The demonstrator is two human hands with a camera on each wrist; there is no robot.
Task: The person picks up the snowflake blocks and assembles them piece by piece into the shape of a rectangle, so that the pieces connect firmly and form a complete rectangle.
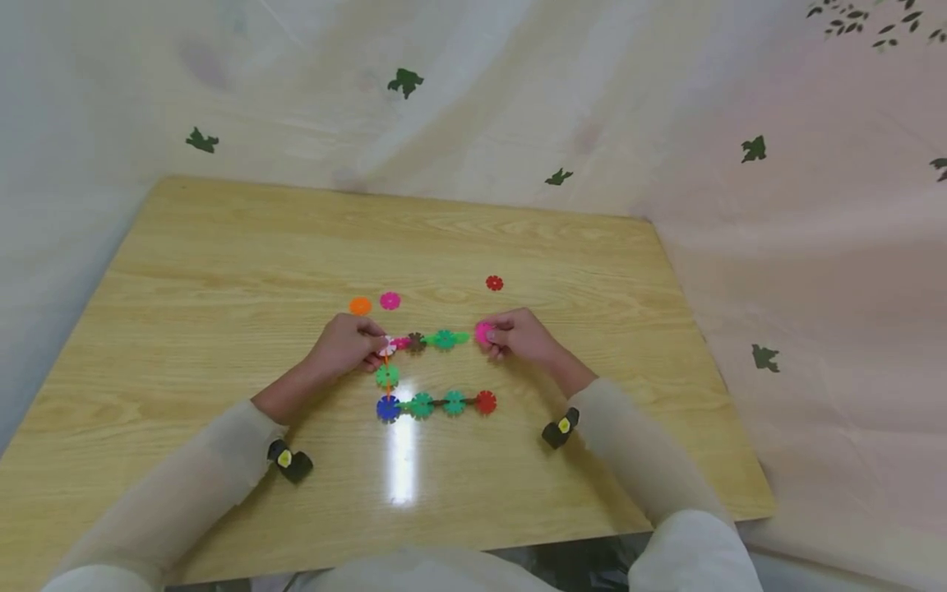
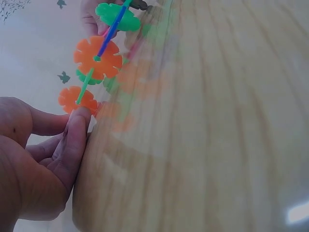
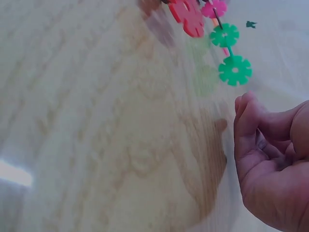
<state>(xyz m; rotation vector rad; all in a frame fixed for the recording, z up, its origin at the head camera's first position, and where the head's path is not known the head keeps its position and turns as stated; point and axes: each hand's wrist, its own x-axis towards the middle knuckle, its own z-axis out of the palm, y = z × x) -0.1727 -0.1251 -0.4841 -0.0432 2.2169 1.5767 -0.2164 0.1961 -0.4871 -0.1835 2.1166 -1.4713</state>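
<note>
Notched plastic flower discs, slotted edge to edge, form a three-sided chain on the wooden table. Its upper row runs from a pale pink disc [image 1: 388, 348] to a bright green disc [image 1: 445, 339]; a light green disc [image 1: 387, 376] is in the left side. A blue disc [image 1: 388, 409] and a red disc [image 1: 486, 402] end the lower row. My left hand [image 1: 346, 344] pinches the upper left corner, where an orange disc [image 2: 77, 99] shows in the left wrist view. My right hand [image 1: 521, 335] pinches a pink disc [image 1: 482, 333], just right of the upper row's end.
Behind the chain lie a loose orange disc [image 1: 360, 306], a loose pink disc [image 1: 390, 301] and, farther right, a loose red disc [image 1: 494, 283]. The glossy wooden table [image 1: 222, 247] meets a pale curtain [image 1: 473, 99] with green leaf shapes at its far side.
</note>
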